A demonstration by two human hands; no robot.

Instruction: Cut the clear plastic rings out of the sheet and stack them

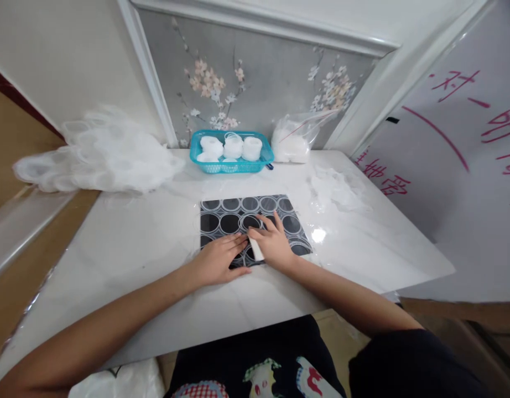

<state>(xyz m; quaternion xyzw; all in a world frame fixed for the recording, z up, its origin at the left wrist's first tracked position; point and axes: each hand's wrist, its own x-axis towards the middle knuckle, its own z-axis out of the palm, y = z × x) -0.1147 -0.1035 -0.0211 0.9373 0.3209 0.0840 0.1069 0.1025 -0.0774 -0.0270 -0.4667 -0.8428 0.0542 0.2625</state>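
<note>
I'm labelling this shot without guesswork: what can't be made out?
Head view throughout:
Part of the black sheet: under the left hand and right hand.
Whether the right hand grips the white strip: its palm side is hidden.
Contents of the plastic bag: blurred by the film.
Some red writing: cut off by the right edge.

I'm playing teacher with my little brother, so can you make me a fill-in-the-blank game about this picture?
1. The left hand touches a dark sheet patterned with pale ____.
2. The right hand is against a small strip coloured ____.
3. In the picture, the blue basket stands to the ____ of the clear bag.
4. The grey wall panel shows branches bearing pale ____.

Missing words: circles; white; left; flowers.
</note>
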